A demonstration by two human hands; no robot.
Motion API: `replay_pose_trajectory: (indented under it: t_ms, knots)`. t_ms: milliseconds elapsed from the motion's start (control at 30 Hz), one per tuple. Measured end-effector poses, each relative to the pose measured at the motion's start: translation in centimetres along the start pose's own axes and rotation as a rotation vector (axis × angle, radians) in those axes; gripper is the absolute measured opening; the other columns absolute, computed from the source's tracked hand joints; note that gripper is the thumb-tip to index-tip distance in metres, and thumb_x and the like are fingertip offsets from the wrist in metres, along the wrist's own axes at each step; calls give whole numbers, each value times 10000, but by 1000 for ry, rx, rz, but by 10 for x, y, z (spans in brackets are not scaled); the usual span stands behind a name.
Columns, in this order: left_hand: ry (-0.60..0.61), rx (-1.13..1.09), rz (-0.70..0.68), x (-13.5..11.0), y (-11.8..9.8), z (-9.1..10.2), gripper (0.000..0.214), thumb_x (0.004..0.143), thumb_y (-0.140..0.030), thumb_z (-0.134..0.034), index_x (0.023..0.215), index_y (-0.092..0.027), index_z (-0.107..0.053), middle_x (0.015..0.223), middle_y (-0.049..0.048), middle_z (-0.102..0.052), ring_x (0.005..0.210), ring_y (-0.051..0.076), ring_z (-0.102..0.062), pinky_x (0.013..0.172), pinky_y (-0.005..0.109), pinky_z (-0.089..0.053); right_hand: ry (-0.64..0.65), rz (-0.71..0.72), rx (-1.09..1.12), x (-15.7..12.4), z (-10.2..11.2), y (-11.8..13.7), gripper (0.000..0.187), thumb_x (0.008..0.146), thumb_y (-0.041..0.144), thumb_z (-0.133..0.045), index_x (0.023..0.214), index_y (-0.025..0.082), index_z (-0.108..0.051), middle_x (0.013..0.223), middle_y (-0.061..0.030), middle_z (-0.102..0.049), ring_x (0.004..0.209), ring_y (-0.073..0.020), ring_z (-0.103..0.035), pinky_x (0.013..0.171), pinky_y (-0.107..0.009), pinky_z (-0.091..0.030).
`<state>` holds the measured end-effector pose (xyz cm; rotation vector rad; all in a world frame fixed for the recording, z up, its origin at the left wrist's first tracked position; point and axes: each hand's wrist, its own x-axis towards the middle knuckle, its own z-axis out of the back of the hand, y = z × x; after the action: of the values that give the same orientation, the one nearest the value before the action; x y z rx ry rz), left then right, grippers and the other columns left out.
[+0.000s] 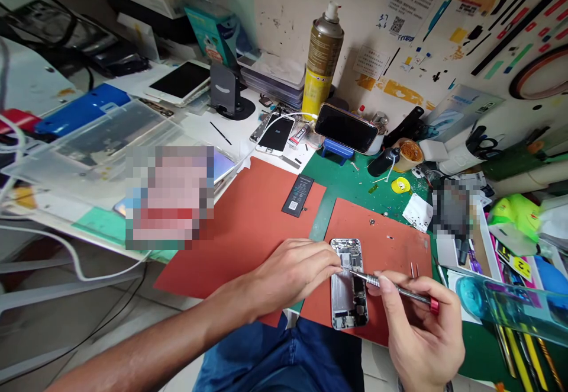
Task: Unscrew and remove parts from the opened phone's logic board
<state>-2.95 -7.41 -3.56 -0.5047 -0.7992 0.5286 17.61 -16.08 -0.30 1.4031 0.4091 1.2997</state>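
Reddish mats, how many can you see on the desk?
2. The left mat has a black battery lying on it, and the right mat is under the opened phone. Others could be hidden.

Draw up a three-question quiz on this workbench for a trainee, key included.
1. What is in the right grip?
a) scissors
b) a slim metal tool
c) a spray can
2. Where does the battery lie, and is it inside the open phone body?
3. Fill in the colour: the small yellow tub sits on the ____ mat.

Key:
1. b
2. On the left-hand red mat, outside the phone body
3. green
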Motion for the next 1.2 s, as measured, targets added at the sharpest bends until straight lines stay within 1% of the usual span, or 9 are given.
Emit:
replay_pose_trajectory:
  t_ms: [100,267,367,433,533,633,733,867,1200]
  knots:
    - [-4,-8,5,-1,0,0,150,1114,-210,-572,1035,-168,-693,966,12,-781,855,141,-758,801,259,-570,0,-38,36,3,-1,1,287,912,87,-811,1071,205,-604,829,-18,-820,674,-189,-826,687,-272,-727]
    - [1,38,34,-4,-1,2,221,1089,-381,-649,1069,-162,-672,954,21,-769,838,163,-735,759,287,-562,-51,-44,2,7,6,2,285,911,117,-837,1058,208,-611,783,1,-791,630,-189,-813,637,-264,-716]
    - [12,167,-24,0,-9,4,178,1100,-313,-610,1028,-164,-676,961,34,-763,826,193,-696,747,334,-546,-108,11,-83,11,20,-1,311,884,106,-865,1064,198,-629,804,-5,-789,649,-197,-817,643,-282,-723]
    - [87,274,-30,4,-17,3,164,1100,-242,-561,1094,-154,-699,1068,60,-771,956,234,-708,843,379,-561,-107,56,-157,15,31,-6,349,863,82,-880,1086,193,-636,839,-7,-794,670,-198,-821,648,-291,-730]
    - [155,415,5,6,-24,-7,296,1105,-230,-508,1305,-107,-688,1361,118,-730,1303,316,-651,1109,469,-510,-67,105,-255,22,45,-16,402,841,55,-891,1129,186,-644,893,-6,-796,737,-198,-837,685,-288,-738]
    - [140,477,40,3,-23,-23,377,1113,-275,-495,1391,-88,-667,1504,145,-667,1459,346,-561,1234,503,-410,16,134,-297,30,49,-24,403,849,52,-882,1157,172,-651,947,-19,-800,802,-199,-847,755,-289,-744]
    - [134,474,65,0,-19,-31,424,1107,-337,-515,1425,-100,-663,1518,149,-661,1477,357,-550,1255,513,-372,117,220,-369,37,45,-28,397,863,42,-868,1181,155,-658,1001,-38,-812,836,-183,-849,788,-246,-731]
    - [159,460,52,2,-16,-30,458,1093,-361,-537,1451,-103,-659,1534,148,-652,1495,382,-525,1251,522,-357,198,361,-469,45,36,-27,374,887,47,-857,1188,140,-656,998,-41,-825,807,-149,-844,813,-186,-706]
    - [170,420,76,1,-16,-29,483,1065,-337,-564,1478,-100,-648,1547,148,-641,1509,415,-495,1253,558,-366,255,426,-565,46,37,-27,372,892,79,-870,1194,134,-660,996,-56,-847,761,-159,-847,781,-188,-710]
